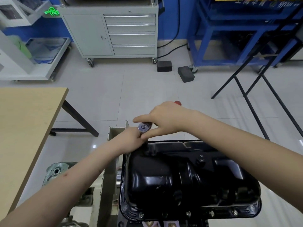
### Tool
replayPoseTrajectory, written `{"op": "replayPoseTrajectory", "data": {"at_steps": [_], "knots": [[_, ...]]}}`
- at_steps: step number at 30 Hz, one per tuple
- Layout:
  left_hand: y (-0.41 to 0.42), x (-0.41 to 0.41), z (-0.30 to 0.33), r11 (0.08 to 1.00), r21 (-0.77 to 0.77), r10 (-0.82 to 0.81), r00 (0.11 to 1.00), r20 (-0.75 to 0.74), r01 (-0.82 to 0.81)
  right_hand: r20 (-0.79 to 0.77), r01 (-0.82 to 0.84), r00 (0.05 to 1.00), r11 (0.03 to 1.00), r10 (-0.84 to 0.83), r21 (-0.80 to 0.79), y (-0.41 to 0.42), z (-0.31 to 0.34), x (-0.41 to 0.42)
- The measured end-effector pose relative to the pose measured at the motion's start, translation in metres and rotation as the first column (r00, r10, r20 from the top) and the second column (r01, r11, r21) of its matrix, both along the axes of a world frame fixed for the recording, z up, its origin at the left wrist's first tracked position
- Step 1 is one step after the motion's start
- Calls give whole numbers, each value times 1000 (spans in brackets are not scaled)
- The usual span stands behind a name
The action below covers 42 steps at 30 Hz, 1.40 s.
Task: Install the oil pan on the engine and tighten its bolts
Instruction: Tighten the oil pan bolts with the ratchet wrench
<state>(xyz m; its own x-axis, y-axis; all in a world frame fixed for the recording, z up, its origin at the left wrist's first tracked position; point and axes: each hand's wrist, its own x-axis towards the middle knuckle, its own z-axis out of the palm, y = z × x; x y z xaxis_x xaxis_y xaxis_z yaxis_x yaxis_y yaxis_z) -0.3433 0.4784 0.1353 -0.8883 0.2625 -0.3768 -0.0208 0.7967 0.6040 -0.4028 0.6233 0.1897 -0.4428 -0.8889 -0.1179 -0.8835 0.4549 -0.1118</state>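
While the black oil pan (pixel 188 177) sat upside down over the engine at the bottom of the view, its flange edged with bolts (pixel 211 213) along the near rim, a person worked a ratchet wrench (pixel 143 127) at the pan's far left corner. The right hand (pixel 165 119) was wrapped around the wrench handle, whose red end (pixel 177 102) showed just beyond the knuckles, with the index finger stretched toward the round chrome head. The left hand (pixel 132 136) was curled around the shaft just beneath that head, steadying it where it dropped to the flange; the socket itself was hidden by the fingers. A cardboard box (pixel 114 133) stood just beside the pan on the left, and a wooden bench (pixel 24 125) lay further left, well apart. Across the tiled floor, a grey tool cabinet (pixel 113 33) on castors stood against the blue wall, with two dark foam blocks (pixel 175 70) near a blue steel frame (pixel 221 36). A grey metal engine part (pixel 57 171) rested low beside the bench.
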Motion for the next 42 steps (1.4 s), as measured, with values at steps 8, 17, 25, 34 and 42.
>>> {"op": "replayPoseTrajectory", "data": {"at_steps": [8, 17, 25, 34, 42], "knots": [[-9, -5, 7, 998, 52, -38, 979, 202, 29, -3, 107, 994, 993, -106, 42, 30, -4, -16], [1, -36, 61, 953, 298, 23, 991, 129, -61, -10, 163, 987, 983, -162, 80, 15, 5, 4], [28, -27, 47, 995, 96, 24, 992, -124, -12, 39, 423, 902, 897, -430, 126, 3, 3, 49], [18, -29, 53, 988, 142, 121, 907, -405, -68, 547, 554, 678, 830, -492, 60, -7, 20, 90], [20, -35, 47, 919, 362, 277, 907, -316, -154, 613, 590, 660, 805, -435, -64, 2, 10, 89]]}}
